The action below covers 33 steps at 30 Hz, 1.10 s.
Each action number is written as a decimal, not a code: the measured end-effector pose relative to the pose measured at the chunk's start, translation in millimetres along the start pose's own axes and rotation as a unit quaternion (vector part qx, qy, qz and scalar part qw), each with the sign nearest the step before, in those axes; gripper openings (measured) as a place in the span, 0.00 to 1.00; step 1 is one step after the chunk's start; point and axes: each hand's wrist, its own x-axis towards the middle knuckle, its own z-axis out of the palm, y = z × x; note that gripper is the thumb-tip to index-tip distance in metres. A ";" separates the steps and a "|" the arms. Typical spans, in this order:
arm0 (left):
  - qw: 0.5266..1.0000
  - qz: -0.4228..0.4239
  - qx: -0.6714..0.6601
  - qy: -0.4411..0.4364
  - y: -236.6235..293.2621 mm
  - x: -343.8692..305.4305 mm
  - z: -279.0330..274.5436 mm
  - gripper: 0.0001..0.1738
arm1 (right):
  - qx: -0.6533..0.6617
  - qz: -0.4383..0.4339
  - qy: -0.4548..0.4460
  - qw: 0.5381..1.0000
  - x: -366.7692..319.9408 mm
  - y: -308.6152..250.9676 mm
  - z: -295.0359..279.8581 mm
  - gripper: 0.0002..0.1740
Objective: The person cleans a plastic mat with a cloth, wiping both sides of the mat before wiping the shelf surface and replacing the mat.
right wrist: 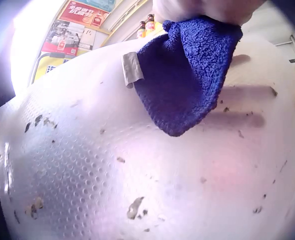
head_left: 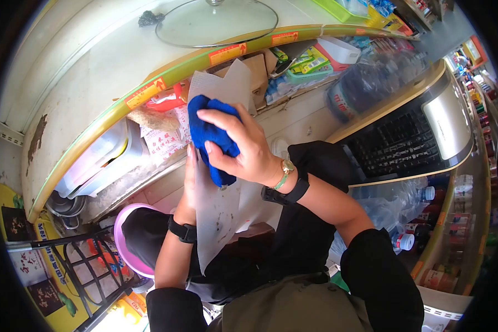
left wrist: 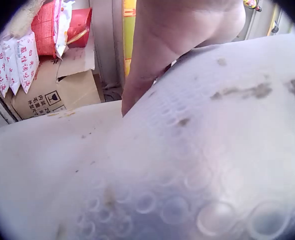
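In the head view my right hand [head_left: 246, 146] grips a bunched blue cloth [head_left: 205, 124] and presses it on a translucent plastic sheet [head_left: 218, 221]. The right wrist view shows the cloth [right wrist: 187, 75] with a grey tag at its edge, lying against the sheet [right wrist: 102, 150]. Small raised circles and dark dirt specks cover parts of that sheet. My left hand [head_left: 188, 188] is behind the sheet, supporting it. Its straight fingers show through as shadows in the right wrist view. In the left wrist view the left hand [left wrist: 182, 35] is at the top, its fingertips partly hidden.
A curved counter [head_left: 94, 77] with a glass lid [head_left: 216, 25] runs ahead, shelves beneath it. A pink basin [head_left: 128, 238] stands at the left by a black metal rack [head_left: 88, 260]. To the right are a black and silver appliance [head_left: 415, 127] and large water bottles [head_left: 393, 205].
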 end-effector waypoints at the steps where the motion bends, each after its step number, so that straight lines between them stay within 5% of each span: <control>1: 1.000 -0.007 0.019 -0.007 1.7 1.0 1.4 0.37 | -0.004 0.006 0.009 1.000 2.4 1.4 -1.0 0.27; 6: 0.999 -0.034 -0.039 -0.008 2.0 1.0 5.0 0.42 | -0.018 0.085 0.038 0.996 12.0 10.7 -7.3 0.24; 9: 0.996 0.062 0.058 -0.005 12.6 3.2 26.9 0.44 | -0.016 0.125 0.047 0.991 11.8 22.0 -10.3 0.22; 13: 0.997 0.012 0.067 0.027 9.2 -1.3 11.3 0.45 | -0.013 0.101 0.022 0.995 3.6 15.8 -7.5 0.22; 15: 0.998 0.014 -0.054 -0.002 9.1 -1.2 10.2 0.45 | 0.043 0.143 -0.001 0.989 -3.5 8.6 -5.2 0.21; 19: 0.995 0.028 -0.013 0.097 12.3 3.7 15.3 0.44 | 0.113 0.087 -0.050 0.989 -12.3 -8.8 0.9 0.22; 24: 0.993 -0.092 -0.063 0.034 11.4 -6.8 0.2 0.51 | 0.054 0.059 -0.044 0.996 -5.3 -4.1 -3.3 0.23; 33: 0.988 -0.133 0.075 0.007 16.2 -5.4 4.9 0.57 | -0.007 0.059 -0.022 0.998 4.6 11.8 -12.0 0.19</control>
